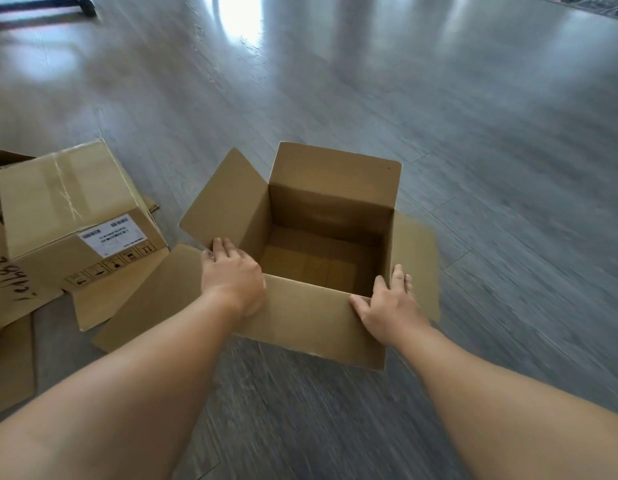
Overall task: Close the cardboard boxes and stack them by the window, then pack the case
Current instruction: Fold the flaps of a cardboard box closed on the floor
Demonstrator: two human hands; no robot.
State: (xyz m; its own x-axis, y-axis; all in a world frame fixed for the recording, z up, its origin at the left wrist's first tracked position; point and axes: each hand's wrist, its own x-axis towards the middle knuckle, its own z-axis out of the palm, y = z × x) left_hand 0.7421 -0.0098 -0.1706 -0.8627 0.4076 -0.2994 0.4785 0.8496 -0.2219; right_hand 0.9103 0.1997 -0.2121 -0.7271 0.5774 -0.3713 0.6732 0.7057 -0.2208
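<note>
Lying beside open box (330,216), labelled box (75,220), loose cardboard sheet (9,362), grey floor (473,133)
</note>
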